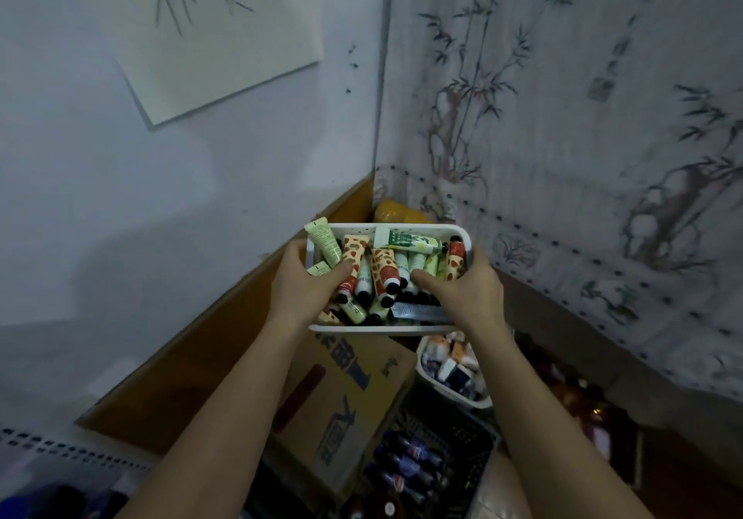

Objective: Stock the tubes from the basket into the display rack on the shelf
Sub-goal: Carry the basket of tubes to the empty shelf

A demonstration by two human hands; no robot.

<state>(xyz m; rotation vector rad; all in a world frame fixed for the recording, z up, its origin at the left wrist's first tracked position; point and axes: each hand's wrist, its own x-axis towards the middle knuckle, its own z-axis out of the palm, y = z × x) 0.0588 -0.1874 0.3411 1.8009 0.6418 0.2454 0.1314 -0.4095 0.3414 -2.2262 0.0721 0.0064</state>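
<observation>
One camera sits on my head. It looks forward and down, close over my basket toward the far wall corner.

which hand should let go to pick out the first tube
Probably the left hand: its thumb already lies over the tubes inside the white basket. The right hand grips the opposite rim and could carry on holding. It is a close call.

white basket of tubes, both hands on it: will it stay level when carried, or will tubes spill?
The white basket is gripped at both ends by the left hand and right hand, so probably steady. The tubes lie loose and heaped; the pale green tube overhangs the rim and may slide out if tilted.
</observation>
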